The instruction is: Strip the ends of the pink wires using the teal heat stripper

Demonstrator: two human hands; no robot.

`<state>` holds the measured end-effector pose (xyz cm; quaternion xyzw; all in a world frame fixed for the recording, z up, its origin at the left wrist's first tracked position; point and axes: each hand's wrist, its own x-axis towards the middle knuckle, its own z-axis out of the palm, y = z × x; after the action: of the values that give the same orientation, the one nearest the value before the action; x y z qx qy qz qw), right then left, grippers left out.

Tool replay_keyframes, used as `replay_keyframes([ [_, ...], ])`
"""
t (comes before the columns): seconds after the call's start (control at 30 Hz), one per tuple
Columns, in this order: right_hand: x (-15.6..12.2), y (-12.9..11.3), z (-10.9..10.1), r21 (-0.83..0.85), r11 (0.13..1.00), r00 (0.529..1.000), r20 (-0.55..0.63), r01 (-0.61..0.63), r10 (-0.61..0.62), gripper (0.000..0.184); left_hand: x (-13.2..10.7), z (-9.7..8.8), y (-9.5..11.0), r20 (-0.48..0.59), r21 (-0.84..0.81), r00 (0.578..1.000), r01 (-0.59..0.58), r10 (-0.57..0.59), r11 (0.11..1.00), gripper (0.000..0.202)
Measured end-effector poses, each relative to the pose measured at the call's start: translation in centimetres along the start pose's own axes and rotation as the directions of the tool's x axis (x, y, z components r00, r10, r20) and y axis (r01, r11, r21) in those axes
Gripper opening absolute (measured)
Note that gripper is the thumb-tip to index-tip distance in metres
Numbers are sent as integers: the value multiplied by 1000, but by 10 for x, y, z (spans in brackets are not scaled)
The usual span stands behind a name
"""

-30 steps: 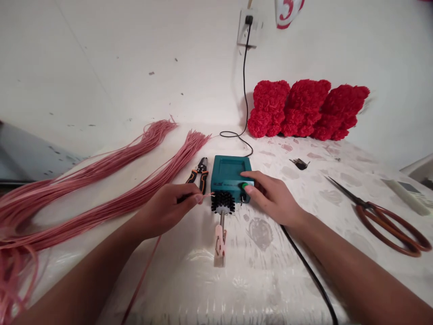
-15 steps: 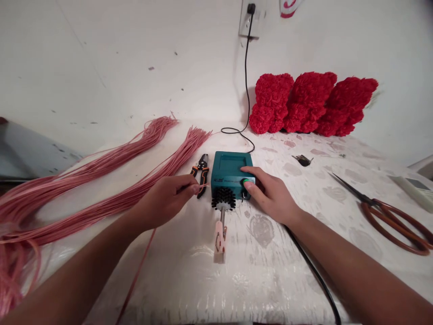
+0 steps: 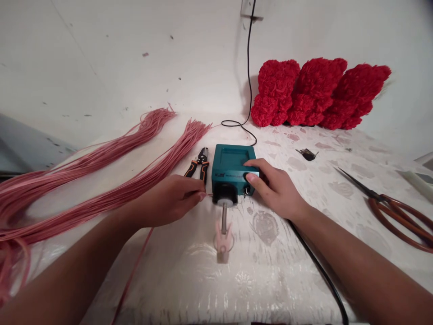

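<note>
In the head view, the left hand [image 3: 176, 201] is left of the middle of the frame. Its thumb and forefinger are pinched narrowly on a pink strand [image 3: 133, 273], whose length runs below the hand to the lower left. A thin end comes out of the fingertips towards the black brush [image 3: 226, 193] at the centre; whether they touch, I cannot tell. The brush looks blurred, and so does the pink clip [image 3: 222, 246] below it, at the end of a metal shaft [image 3: 224, 219].

The right hand [image 3: 277, 189], right of centre, is laid on the teal box [image 3: 233, 157]. Its forefinger is on the top and its thumb on the front; these two are parted, with the box edge between them.

Pliers [image 3: 204, 171] lie just beside the box, on its left. Two pink bundles [image 3: 189, 142] stretch across the left side. Red flower figures [image 3: 277, 88] stand at upper right, and scissors [image 3: 380, 198] lie at the right edge.
</note>
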<state>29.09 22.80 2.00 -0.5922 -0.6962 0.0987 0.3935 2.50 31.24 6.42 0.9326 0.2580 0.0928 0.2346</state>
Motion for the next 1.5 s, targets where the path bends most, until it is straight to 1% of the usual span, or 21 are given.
replay_keyframes([
  [0.23,-1,1,2,23,1000,1000,-6,-8,8,34,1,4,1,31,-116,999,-23,27,993,31],
  [0.57,-1,1,3,31,1000,1000,-12,4,-3,36,0,3,-3,-53,-251,996,-80,69,965,30],
  [1.0,-1,1,3,67,998,1000,-7,-10,11,34,4,8,-5,-98,-330,992,-105,77,938,29],
  [1.27,-1,1,4,69,997,1000,-7,-23,23,35,5,9,-4,-121,-333,989,-118,81,936,31],
  [1.5,-1,2,4,59,998,1000,-8,-7,7,36,5,11,-3,-134,-329,987,-124,84,936,33],
])
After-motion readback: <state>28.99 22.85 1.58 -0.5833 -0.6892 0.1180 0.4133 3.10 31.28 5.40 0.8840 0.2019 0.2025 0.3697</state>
